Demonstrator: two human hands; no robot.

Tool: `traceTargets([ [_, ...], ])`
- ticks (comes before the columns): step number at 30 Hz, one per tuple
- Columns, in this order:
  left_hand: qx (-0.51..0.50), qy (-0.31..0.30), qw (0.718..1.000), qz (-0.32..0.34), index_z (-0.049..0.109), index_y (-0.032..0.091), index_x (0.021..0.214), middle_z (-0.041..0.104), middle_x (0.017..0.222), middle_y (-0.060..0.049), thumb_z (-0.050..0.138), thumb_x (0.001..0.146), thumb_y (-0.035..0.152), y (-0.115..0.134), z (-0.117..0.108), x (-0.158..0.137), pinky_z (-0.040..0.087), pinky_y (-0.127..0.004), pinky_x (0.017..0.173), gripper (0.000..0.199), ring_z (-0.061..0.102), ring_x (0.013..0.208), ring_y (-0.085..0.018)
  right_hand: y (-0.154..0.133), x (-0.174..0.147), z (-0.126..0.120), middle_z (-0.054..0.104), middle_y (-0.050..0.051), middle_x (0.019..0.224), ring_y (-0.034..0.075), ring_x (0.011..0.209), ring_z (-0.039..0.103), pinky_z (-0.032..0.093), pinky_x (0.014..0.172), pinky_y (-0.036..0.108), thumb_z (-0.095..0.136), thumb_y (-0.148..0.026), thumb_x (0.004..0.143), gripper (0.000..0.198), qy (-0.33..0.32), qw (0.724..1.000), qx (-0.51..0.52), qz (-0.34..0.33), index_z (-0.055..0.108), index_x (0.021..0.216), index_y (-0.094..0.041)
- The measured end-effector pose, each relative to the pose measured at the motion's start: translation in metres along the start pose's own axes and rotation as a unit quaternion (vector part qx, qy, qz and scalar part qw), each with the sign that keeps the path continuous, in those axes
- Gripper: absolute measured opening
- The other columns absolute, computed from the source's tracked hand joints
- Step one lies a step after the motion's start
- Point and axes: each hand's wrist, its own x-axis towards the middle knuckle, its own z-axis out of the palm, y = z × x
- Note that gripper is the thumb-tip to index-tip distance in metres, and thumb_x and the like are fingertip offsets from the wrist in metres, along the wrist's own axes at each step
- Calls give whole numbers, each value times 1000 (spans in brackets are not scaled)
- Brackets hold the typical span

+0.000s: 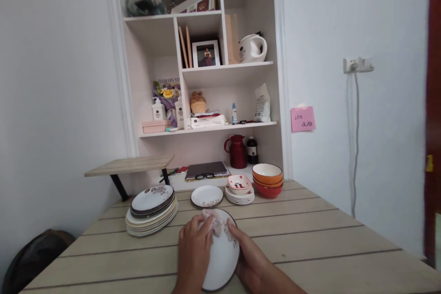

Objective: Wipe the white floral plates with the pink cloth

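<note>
My right hand (pixel 250 255) grips the right edge of a white plate (pixel 222 262) with a dark rim and a brown floral print. The plate is tilted up toward me over the table. My left hand (pixel 195 248) presses a crumpled pale pink cloth (pixel 212 221) against the plate's upper part, its fingers closed round the cloth. Just beyond lies another white floral plate (pixel 207 196). To the left stands a stack of plates, with a dark-rimmed plate (pixel 152 199) on top.
Small dishes (pixel 240 196) are stacked at the back, topped by a pink patterned bowl (pixel 239 183). Orange and red bowls (pixel 268 180) stand beside them. Behind are a closed laptop (pixel 206 169), glasses (pixel 204 176) and a red jug (pixel 237 152). A raised wooden shelf (pixel 131 164) overhangs the back left.
</note>
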Motion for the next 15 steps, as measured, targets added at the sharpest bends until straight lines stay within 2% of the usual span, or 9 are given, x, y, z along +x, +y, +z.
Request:
traceTargets([
  [2, 6, -13, 999, -35, 61, 30, 118, 60, 110, -7, 44, 88, 16, -3, -1, 1, 43, -41, 87, 38, 55, 103, -23, -2, 0, 1, 76, 12, 87, 21, 80, 70, 50, 83, 32, 62, -41, 82, 42, 9, 1000, 13, 1, 65, 109, -8],
  [5, 3, -30, 999, -43, 63, 27, 116, 58, 112, -9, 44, 87, 15, -5, -1, 0, 44, -41, 86, 36, 54, 103, -24, -6, 0, 1, 76, 11, 85, 21, 79, 70, 51, 82, 33, 62, -38, 82, 41, 45, 999, 23, 6, 63, 111, -8],
  [8, -30, -31, 999, -6, 63, 24, 115, 57, 111, -9, 44, 86, 15, -2, 3, -3, 46, -41, 87, 36, 54, 103, -24, -9, 2, -2, 76, 11, 83, 22, 76, 70, 51, 80, 35, 61, -40, 82, 43, 66, 998, 21, 1, 62, 112, -9],
  [12, -86, -21, 993, 72, 61, 26, 117, 55, 113, -8, 47, 84, 16, 7, 7, -8, 48, -39, 89, 37, 53, 104, -21, -9, 7, -8, 75, 12, 85, 22, 71, 69, 52, 75, 36, 61, -45, 81, 47, 57, 998, 10, -8, 63, 112, -9],
  [15, -94, -12, 991, 95, 59, 28, 120, 55, 113, -8, 48, 84, 15, 13, 8, -7, 49, -40, 88, 40, 54, 103, -21, -7, 7, -10, 75, 11, 88, 21, 72, 69, 51, 75, 34, 63, -46, 80, 48, 50, 999, 2, -6, 63, 111, -10],
])
